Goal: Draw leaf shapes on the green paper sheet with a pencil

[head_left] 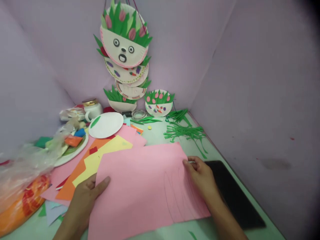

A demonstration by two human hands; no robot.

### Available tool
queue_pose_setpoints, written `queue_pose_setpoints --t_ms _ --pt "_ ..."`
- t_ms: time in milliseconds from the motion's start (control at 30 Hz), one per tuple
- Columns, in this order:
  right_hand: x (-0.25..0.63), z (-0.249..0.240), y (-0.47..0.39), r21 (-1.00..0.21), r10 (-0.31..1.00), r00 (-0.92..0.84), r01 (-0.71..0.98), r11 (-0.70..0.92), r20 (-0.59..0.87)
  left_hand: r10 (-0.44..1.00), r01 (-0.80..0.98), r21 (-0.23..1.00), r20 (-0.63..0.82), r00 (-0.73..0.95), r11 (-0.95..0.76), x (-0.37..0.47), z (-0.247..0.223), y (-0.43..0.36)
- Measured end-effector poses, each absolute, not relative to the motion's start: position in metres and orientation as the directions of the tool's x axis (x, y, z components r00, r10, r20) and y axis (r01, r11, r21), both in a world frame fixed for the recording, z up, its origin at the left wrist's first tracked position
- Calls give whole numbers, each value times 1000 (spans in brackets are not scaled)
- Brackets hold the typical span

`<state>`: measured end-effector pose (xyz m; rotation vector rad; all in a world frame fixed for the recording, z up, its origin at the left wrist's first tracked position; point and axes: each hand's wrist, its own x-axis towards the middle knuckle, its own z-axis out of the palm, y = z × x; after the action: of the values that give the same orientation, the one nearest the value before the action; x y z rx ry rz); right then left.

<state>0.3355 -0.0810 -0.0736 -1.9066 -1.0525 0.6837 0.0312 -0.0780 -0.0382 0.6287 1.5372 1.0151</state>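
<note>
A craft corner, most likely in a home: pale purple walls meet behind a light green tabletop set close against them. Decorated paper plates, one with a face and tulips, hang in a column on the wall. Coloured paper lies in a loose heap, cut green strips sit farther back, and a large pink sheet bears drawn lines. A lidded white mug looks household

A pale green tabletop is enclosed by a left wall, a far wall and a right wall, all lilac-toned; the right one is marked by a dark smudge; soft light is spread across them.
</note>
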Motion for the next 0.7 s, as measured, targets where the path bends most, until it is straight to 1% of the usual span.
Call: queue_pose_setpoints --t_ms 133,300,500,567,633,700 --pt "335 -74 -82 -863 866 495 404 -304 -73 836 -123 874 -486 -254 471 28 -44 -79" --pt "336 -74 -82 -875 864 495 374 -306 -90 840 -16 892 -431 -328 452 24 -46 -79" --pt "333 -78 -80 -932 863 490 242 -270 -123 825 40 892 -399 -399 451 26 -43 -81" --pt "333 -73 -80 -952 868 480 187 -244 -129 818 17 905 -375 -435 424 26 -43 -80" --pt "337 -64 -82 -975 862 490 98 -200 -127 835 -52 939 -327 -442 341 25 -42 -78" --pt "343 -51 -87 -995 812 576 -31 -95 -96 880 -151 964 -263 -396 220 21 -41 -76"
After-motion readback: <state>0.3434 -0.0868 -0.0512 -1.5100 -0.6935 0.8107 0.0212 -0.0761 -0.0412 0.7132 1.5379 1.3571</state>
